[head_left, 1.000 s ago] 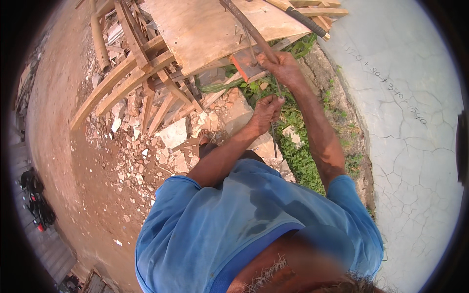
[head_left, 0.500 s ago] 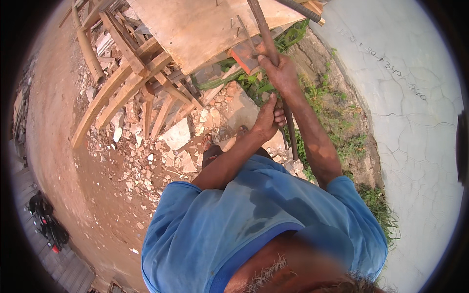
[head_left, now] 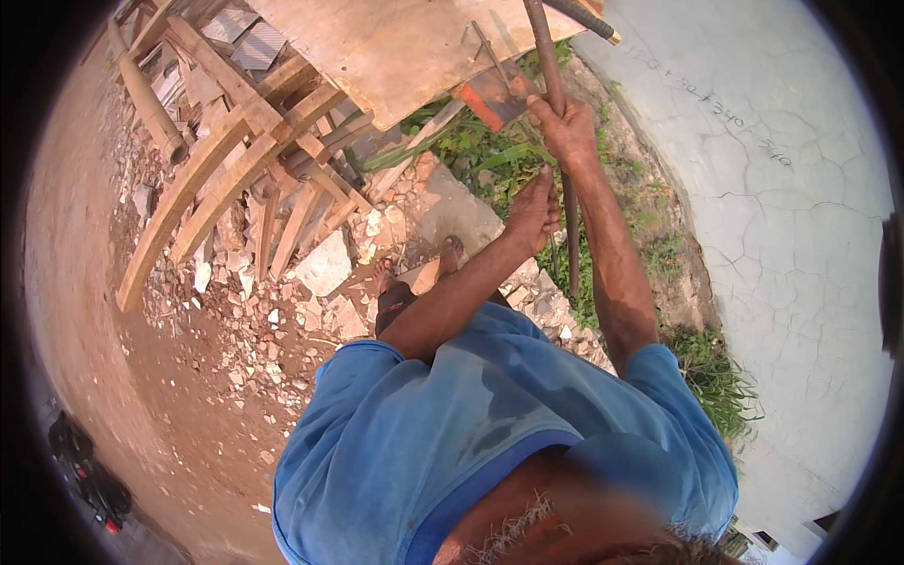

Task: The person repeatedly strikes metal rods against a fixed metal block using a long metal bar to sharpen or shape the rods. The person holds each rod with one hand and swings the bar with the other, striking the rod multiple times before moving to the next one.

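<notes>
My right hand point(head_left: 570, 132) is closed around a long dark metal bar point(head_left: 544, 47), its thumb pointing up along the shaft. The bar slants from the plywood board point(head_left: 395, 47) down past my wrist, and its lower end hangs over the weeds. Lower and to the left, my left hand point(head_left: 534, 215) has curled fingers and a raised thumb. A thin metal rod point(head_left: 554, 256) shows just below those fingers, and they appear closed on it; the grip is partly hidden. A thin rod piece point(head_left: 490, 49) also rises by the board edge, near an orange-edged block point(head_left: 488, 105).
Stacked timber point(head_left: 202, 188) and a round pole point(head_left: 151, 94) lie left of the board. Broken rubble point(head_left: 325, 264) surrounds my feet point(head_left: 450, 252). A cracked pale wall point(head_left: 772, 235) runs along the right, with weeds point(head_left: 702, 372) at its base. A motorcycle point(head_left: 89, 471) stands far left.
The view has shifted, so the board and timber sit slightly higher and the wall further left. Both hands appear a little further right, the right hand still on the bar.
</notes>
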{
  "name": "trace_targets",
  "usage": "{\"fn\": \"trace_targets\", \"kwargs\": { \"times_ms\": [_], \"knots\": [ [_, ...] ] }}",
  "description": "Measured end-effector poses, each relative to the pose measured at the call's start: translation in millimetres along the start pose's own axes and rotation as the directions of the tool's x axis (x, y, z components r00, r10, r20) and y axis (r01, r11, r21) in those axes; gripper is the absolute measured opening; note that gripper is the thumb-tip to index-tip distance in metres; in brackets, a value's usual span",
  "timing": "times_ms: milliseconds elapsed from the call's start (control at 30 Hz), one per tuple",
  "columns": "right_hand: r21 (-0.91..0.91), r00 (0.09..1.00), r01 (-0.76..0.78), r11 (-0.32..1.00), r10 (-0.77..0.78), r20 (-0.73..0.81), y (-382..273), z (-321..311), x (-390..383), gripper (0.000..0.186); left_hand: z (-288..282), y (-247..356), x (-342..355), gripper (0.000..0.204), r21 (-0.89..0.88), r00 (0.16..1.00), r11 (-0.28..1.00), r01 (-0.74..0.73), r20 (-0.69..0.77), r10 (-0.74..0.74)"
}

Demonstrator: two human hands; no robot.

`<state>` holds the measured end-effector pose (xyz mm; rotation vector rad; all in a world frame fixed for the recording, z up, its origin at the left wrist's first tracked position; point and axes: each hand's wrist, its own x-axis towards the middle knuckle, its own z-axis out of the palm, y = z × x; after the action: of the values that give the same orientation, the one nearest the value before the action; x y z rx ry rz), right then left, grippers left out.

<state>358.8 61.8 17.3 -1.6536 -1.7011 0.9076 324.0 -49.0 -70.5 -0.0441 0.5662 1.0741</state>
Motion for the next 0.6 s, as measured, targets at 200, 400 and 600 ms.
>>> {"fn": "trace_targets", "kwargs": {
  "times_ms": [200,400,600],
  "knots": [
    [0.019,1.000,-0.015,1.000,0.015,-0.007,0,1,-3,0.029,1,5,-7,0.044,0.065,1.000,0.998,0.002,-0.024,-0.001],
    [0.144,1.000,0.020,0.989,-0.019,-0.011,6,0,-1,0.026,-2,4,-6,0.043,0.080,1.000,0.997,0.003,0.008,-0.003],
    [0.124,0.997,-0.040,0.991,0.031,0.070,13,-11,7,0.022,6,0,3,0.045,0.097,0.999,0.995,-0.033,0.038,0.029]
  ]
}}
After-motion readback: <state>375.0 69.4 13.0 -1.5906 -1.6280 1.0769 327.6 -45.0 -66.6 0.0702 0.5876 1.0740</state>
